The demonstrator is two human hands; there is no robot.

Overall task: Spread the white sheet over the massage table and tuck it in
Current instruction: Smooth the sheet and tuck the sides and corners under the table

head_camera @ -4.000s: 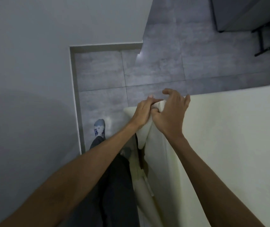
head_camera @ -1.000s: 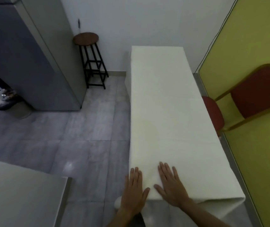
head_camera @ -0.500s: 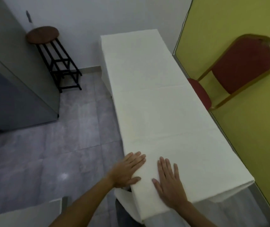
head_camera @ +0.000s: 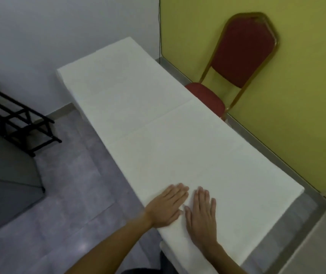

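left hand (head_camera: 167, 207), right hand (head_camera: 201, 216): flat, fingers straight, pressing, gripping nothing | sheet (head_camera: 168, 135): spread ahead of fingertips, edge hanging below wrists | likely light, limp, slippy; pinch hanging edge to tuck

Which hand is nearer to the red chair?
Right. The right hand lies flat on the sheet, on the side toward the chair; the left hand lies beside it, farther from the chair.
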